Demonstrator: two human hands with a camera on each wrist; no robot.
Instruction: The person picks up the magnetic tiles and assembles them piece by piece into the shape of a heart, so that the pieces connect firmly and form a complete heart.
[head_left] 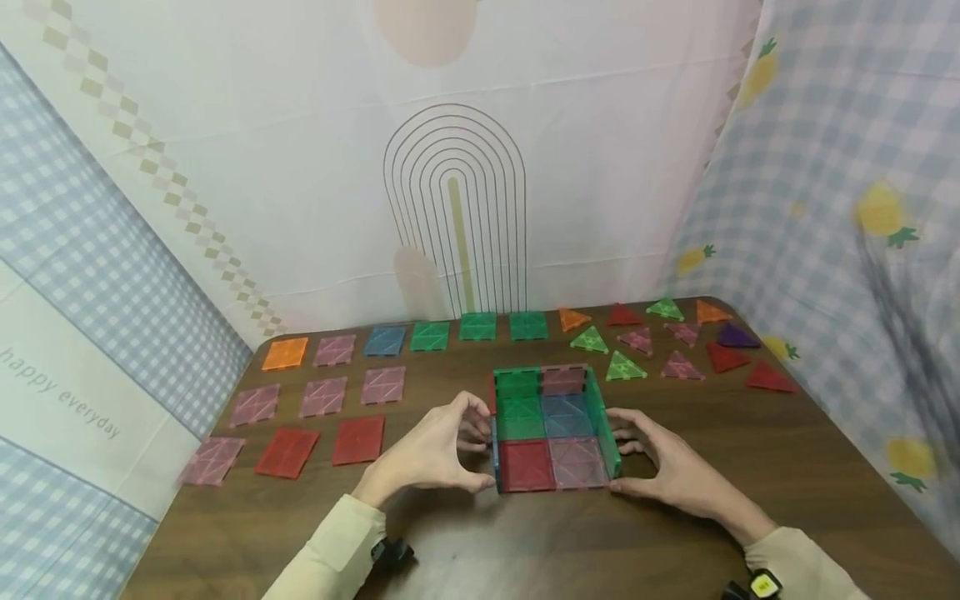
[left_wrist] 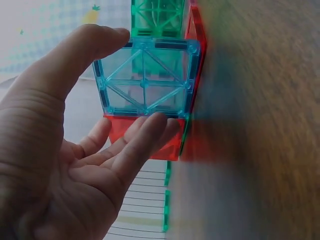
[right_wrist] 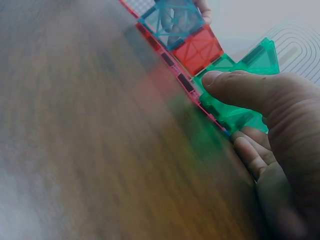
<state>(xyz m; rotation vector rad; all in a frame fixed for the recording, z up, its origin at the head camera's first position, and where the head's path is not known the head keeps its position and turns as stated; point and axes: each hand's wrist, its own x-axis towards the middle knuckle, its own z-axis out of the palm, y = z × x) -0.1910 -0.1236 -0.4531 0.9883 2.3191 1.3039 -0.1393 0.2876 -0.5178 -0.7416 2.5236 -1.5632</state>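
Note:
A box of translucent magnetic tiles [head_left: 551, 463] sits between my two hands. Its floor shows green, blue, red and pink squares, with walls at the back, left and right. My left hand [head_left: 435, 446] holds the left wall, thumb at the near edge of an upright blue tile [left_wrist: 145, 77] and fingers by the seam with a red tile [left_wrist: 147, 135]. On the opposite side, my right hand [head_left: 670, 462] grips the green right wall [right_wrist: 227, 105]. The right thumb [right_wrist: 240, 87] lies against the near green tile, and the other fingers reach along the wall's far part.
Flat square tiles, including an orange one [head_left: 285, 354], a red one [head_left: 358, 440] and a green one [head_left: 478, 327], lie left and behind the box. Several triangle tiles [head_left: 626, 367] spread across the back right. A patterned cloth [head_left: 585, 192] hangs behind the wooden table [head_left: 525, 550].

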